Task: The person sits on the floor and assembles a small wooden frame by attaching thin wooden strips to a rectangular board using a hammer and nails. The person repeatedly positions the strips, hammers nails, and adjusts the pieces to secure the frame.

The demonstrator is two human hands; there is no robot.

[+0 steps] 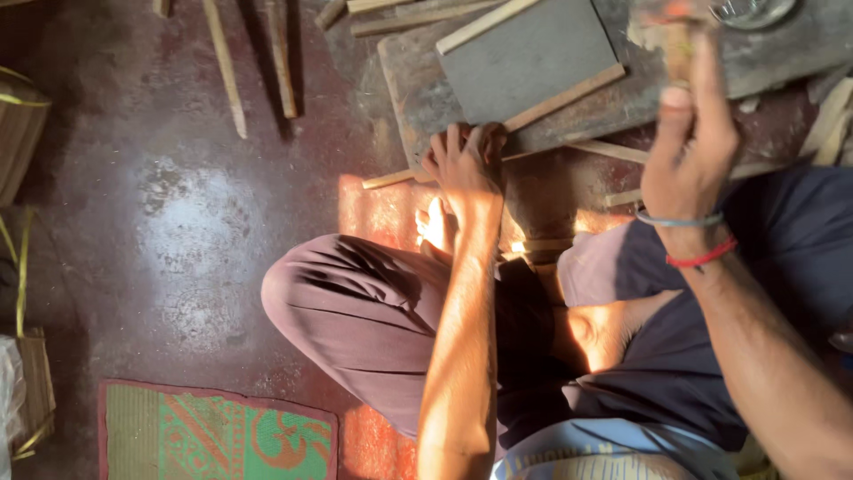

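I sit on the floor with my knees bent. My left hand [464,164] rests fingers-down on the near edge of a worn wooden board [410,89], touching a thin wooden strip [391,179] that lies there. A grey rectangular panel [526,60] framed by light wooden strips lies on the board just beyond that hand. My right hand [689,142] is raised above the board, fingers closed around the handle of a tool [668,27] whose head looks blurred at the top edge. Two bands, blue and red, circle that wrist.
Long wooden sticks [226,69] lie on the dark red floor at the upper left. A green and orange mat [218,434] sits at the bottom left. Woven strip bundles [19,133] line the left edge. More strips [831,124] lie at the right.
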